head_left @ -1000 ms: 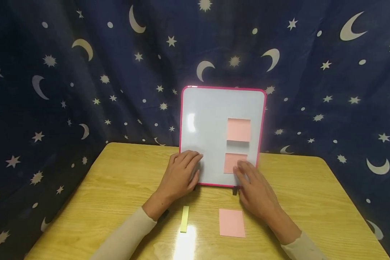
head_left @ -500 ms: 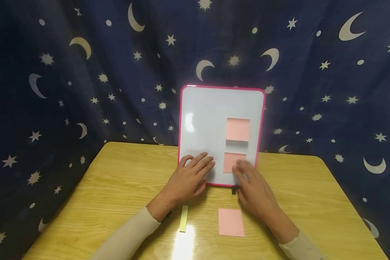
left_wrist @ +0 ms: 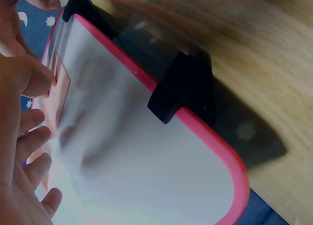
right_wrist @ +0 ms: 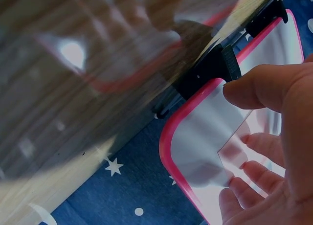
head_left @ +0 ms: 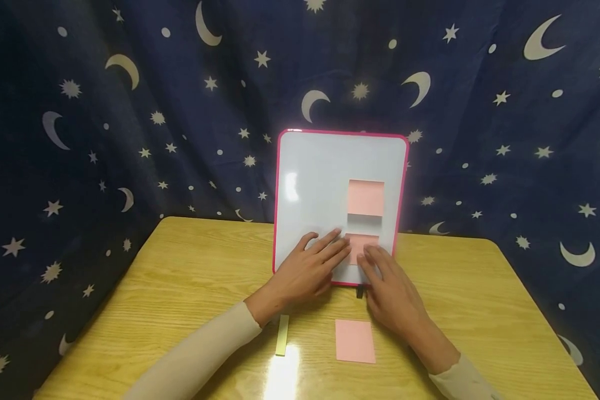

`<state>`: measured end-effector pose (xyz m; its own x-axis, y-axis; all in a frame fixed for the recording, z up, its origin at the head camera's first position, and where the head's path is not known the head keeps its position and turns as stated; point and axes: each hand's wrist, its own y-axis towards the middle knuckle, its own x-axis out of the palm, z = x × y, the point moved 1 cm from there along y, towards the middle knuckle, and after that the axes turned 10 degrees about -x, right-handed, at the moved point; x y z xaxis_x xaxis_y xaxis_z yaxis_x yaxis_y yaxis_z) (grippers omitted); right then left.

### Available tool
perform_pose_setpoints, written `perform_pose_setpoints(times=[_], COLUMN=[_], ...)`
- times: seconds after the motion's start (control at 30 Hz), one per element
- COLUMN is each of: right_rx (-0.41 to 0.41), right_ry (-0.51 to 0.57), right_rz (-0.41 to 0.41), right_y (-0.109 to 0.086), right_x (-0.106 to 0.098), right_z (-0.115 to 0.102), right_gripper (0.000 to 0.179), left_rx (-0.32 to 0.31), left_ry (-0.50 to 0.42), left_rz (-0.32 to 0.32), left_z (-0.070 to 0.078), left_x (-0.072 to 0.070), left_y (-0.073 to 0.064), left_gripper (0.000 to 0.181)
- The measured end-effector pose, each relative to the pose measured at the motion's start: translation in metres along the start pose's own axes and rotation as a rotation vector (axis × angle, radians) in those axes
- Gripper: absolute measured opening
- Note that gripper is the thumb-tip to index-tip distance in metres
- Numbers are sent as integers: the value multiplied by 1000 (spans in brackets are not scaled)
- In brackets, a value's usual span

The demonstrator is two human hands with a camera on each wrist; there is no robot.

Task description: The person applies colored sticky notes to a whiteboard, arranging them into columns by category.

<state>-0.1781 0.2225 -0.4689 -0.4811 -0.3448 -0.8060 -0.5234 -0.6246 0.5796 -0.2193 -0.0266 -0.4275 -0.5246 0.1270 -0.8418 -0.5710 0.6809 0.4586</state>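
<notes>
A small whiteboard [head_left: 315, 183] with a pink frame stands upright on a black stand [left_wrist: 183, 88]. Two pink sticky notes are on its right half, the upper sticky note [head_left: 366, 198] and the lower sticky note [head_left: 356, 254]. My left hand [head_left: 307, 272] reaches across the board's lower part, fingers extended, fingertips at the lower note's left edge. My right hand [head_left: 397, 294] rests its fingertips on that note's lower right, fingers slightly bent, and covers its corner. In the right wrist view the thumb [right_wrist: 259, 88] is beside the stand's black foot.
A pink sticky-note pad [head_left: 355, 341] lies on the wooden table [head_left: 220, 244] in front of the board. Left of it is a narrow yellow strip [head_left: 282, 336], partly behind the left arm. A dark blue curtain [head_left: 260, 100] with moons and stars hangs behind and around the table.
My left hand has moved right across the board, from its lower left edge to the lower note, with its fingers spreading straighter. My right hand has stayed on the note.
</notes>
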Motion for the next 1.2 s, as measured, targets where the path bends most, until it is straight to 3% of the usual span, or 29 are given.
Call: perform_pose_setpoints(times=[0.3,0.53,0.77,1.2], right_rx=[-9,-8,4,-21], right_ry=[-7,-17,-26,-24], right_rz=[1,-8,-34,-43], right_y=[1,0,0,3], right_x=[-1,-1,1,-2], right_z=[-1,-1,0,0], right_gripper=[70,72,74,74], left_rx=[-27,-21,-6,17], left_ry=[52,32,4,-3], left_rz=[-63,-96,-78,-42], left_z=[1,3,7,16], left_x=[5,6,8,8], left_y=[5,8,15,30], left_gripper=[72,75,87,83])
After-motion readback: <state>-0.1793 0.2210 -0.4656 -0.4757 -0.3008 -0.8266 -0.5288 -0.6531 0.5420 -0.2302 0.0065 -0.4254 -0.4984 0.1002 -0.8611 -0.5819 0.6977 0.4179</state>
